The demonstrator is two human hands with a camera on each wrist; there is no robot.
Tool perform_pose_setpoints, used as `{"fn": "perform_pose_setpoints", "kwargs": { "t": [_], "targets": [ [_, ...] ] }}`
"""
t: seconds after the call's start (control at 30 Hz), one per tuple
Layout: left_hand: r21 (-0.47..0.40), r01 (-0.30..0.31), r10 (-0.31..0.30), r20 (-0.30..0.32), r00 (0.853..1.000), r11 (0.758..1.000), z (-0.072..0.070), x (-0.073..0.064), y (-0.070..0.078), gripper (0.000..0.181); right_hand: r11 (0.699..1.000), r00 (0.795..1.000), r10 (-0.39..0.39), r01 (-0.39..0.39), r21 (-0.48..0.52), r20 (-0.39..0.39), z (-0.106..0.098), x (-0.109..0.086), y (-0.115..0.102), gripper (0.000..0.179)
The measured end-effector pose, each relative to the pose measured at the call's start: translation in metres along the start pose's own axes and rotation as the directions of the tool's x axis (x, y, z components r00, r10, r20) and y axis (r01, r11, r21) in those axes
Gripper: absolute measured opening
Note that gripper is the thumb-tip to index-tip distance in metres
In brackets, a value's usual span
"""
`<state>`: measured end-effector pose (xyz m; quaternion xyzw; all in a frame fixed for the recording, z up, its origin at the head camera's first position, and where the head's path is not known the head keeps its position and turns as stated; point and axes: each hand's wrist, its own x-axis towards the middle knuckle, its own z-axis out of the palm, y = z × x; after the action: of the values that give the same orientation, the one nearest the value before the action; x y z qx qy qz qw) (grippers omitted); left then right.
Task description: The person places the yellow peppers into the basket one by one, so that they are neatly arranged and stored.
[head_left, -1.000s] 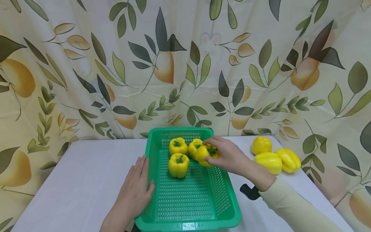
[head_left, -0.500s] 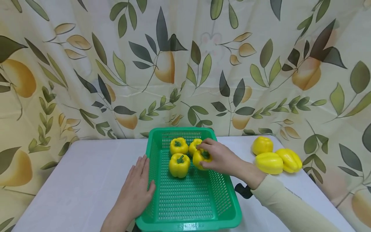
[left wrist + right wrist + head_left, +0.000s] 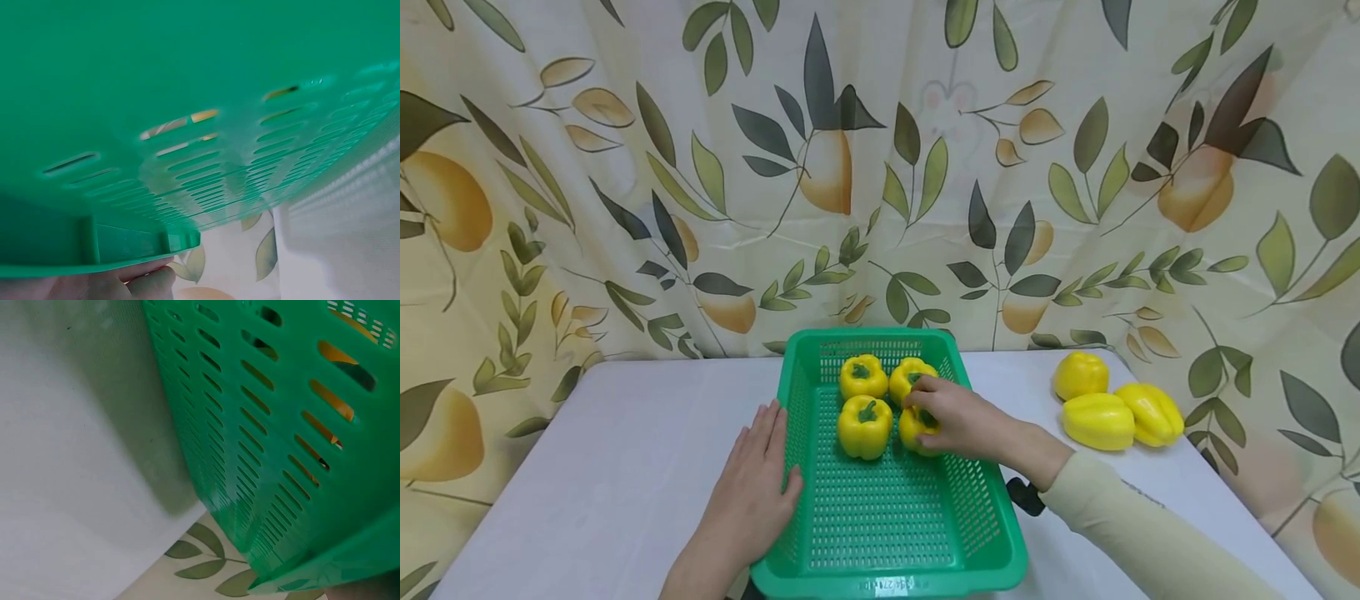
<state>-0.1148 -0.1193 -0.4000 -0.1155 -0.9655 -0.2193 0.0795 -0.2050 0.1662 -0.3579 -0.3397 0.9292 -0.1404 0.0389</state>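
Inside the green plastic basket [image 3: 887, 579], my right hand [image 3: 964, 422] grips a yellow bell pepper [image 3: 913, 432] by its top, with fingers and thumb around it. Three more yellow peppers stand stem up beside it: a back left pepper [image 3: 862, 377], a back right pepper [image 3: 910, 377] and a front left pepper [image 3: 864, 428]. My left hand [image 3: 752, 483] lies with straight fingers against the basket's left rim. In the left wrist view, some fingers [image 3: 153, 284] show under the rim. The basket wall [image 3: 231, 425] fills much of the right wrist view and hides the held pepper.
Three loose yellow peppers lie on the white table [image 3: 625, 467] right of the basket: an upright pepper [image 3: 1081, 376], a pepper on its side [image 3: 1098, 422] and another pepper [image 3: 1150, 414]. A leaf-patterned curtain [image 3: 880, 167] hangs behind the table.
My right hand has moved left and toward me with the pepper, lowering it to the basket floor beside the front left pepper. My left hand has stayed at the rim.
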Motion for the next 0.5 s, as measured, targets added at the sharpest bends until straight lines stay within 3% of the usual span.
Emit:
{"fn": "perform_pose_setpoints", "kwargs": {
  "t": [0.5],
  "targets": [
    [0.005, 0.004, -0.004, 0.004, 1.000, 1.000, -0.0001, 0.0008, 0.0005, 0.070, 0.996, 0.997, -0.082, 0.081, -0.046, -0.010, 0.0096, 0.0022, 0.0026, 0.038]
  ]
}}
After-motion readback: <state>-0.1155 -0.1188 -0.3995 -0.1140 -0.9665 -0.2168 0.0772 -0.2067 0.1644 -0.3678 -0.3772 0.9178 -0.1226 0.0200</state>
